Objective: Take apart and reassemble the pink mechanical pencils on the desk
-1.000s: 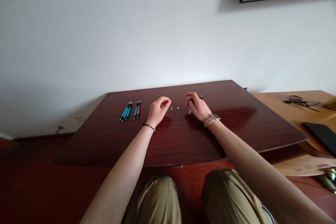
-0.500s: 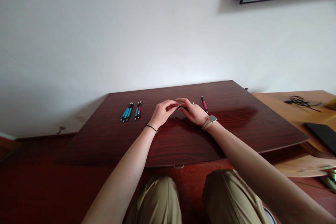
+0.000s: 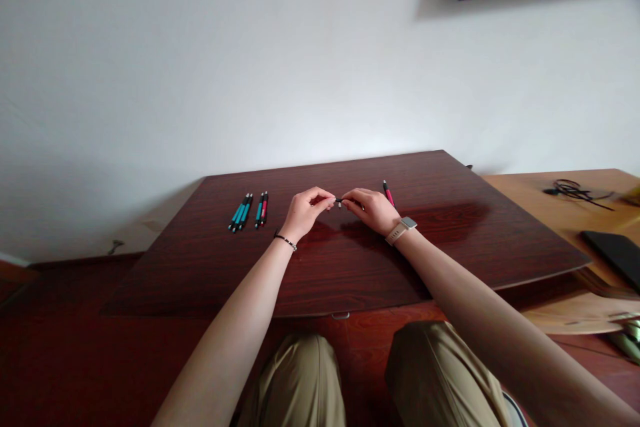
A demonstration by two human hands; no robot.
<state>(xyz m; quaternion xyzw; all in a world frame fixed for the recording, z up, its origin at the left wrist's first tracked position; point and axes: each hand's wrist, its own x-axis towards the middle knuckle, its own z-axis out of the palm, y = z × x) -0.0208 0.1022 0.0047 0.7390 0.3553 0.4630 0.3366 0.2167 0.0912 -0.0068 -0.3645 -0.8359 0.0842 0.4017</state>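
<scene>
Nearest the camera, the person's knees in khaki trousers [image 3: 370, 373] sit under the front edge of the dark wooden table [image 3: 350, 273]. Both forearms run up over the tabletop to meet near its middle. Left hand [image 3: 301, 212], thin black bracelet [image 3: 285, 239] at the wrist, has thumb and fingertips pinched together on the left end of a small dark pen part [image 3: 341, 201]. Right hand [image 3: 373, 209], with a watch [image 3: 401, 229] on the wrist, is pinched closed on the other end of the same piece, so it is held between both hands just above the table. Too small to tell exactly which part it is. Judging by size, it is light, stiff, thin plastic or metal, probably smooth and easy to drop; best taken with fingertips at its ends, as here. Just beyond the right hand lies a red pen [image 3: 387, 193], flat on the table. Off left, well apart from the hands, a row of blue pens [image 3: 241, 212] and two more pens [image 3: 261, 209] lie side by side. Far right, a lighter desk [image 3: 550, 197] carries tangled cables [image 3: 570, 191]. White wall [image 3: 250, 60] behind.
</scene>
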